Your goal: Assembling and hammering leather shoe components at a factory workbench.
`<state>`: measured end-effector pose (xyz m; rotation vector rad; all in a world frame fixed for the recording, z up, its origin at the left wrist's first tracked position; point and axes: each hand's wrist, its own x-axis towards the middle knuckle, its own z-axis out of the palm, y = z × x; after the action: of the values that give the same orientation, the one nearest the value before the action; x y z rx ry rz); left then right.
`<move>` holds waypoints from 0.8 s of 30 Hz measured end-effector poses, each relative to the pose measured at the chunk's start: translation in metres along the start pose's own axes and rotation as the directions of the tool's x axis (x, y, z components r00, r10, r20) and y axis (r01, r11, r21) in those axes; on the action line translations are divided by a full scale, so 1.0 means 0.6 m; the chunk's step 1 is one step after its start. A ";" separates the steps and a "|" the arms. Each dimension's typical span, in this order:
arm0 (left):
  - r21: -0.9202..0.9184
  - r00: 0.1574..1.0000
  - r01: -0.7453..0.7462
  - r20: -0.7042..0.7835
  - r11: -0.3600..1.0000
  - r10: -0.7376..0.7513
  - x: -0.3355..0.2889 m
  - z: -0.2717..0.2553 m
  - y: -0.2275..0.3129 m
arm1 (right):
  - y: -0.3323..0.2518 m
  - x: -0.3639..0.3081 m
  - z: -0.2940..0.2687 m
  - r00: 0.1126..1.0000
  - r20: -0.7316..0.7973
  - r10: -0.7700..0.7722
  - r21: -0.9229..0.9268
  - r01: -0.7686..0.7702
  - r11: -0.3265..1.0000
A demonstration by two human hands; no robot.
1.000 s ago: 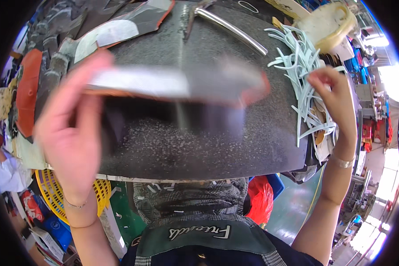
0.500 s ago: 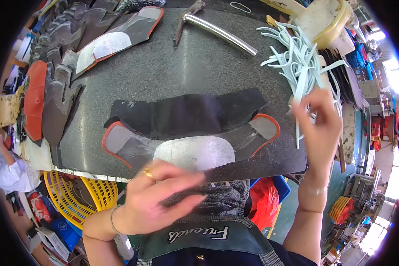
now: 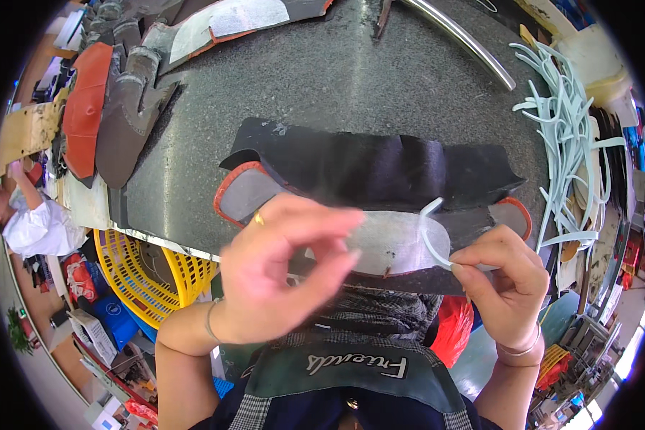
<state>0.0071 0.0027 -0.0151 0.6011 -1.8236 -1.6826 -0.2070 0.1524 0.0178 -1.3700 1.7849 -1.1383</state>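
Observation:
My right hand (image 3: 507, 281) pinches one end of a thin pale-blue strip (image 3: 431, 242) between thumb and fingers. The strip's free end curls up over the silvery-white patch of a curved grey shoe-upper piece (image 3: 390, 244) with orange-edged ends. My left hand (image 3: 269, 269) hovers over the left part of that piece, its thumb and forefinger apart with nothing between them. Behind the piece a black flap of material (image 3: 358, 168) lies on the dark worktable (image 3: 301, 93). My left hand hides part of the grey piece.
A tangled heap of pale-blue strips (image 3: 562, 136) lies at the table's right. A metal-handled hammer (image 3: 466, 43) is at the back. More cut pieces, one orange-red (image 3: 87, 107), lie at the left. A yellow basket (image 3: 150, 279) stands below the table's left edge.
My right hand has come from the strip heap to the grey piece, now with a strip in it. My left hand's thumb and forefinger have spread. The view has shifted left.

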 end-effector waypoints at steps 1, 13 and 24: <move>0.270 0.980 -0.140 0.175 0.953 0.095 0.008 -0.015 0.009 | 0.000 0.003 0.001 1.000 0.011 0.017 0.004 -0.017 1.000; 0.264 0.702 -0.406 0.703 0.875 0.113 0.025 0.025 0.041 | -0.010 -0.014 -0.071 0.771 0.630 -0.093 0.039 0.087 0.995; 0.737 0.924 -0.297 0.382 0.607 -0.012 0.009 0.013 0.006 | 0.074 -0.100 -0.203 0.912 -0.407 -0.058 -0.913 -0.404 0.056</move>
<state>-0.0020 0.0049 -0.0110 0.4679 -2.8162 -0.8122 -0.3137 0.2461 0.0302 -1.5004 3.1830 0.3648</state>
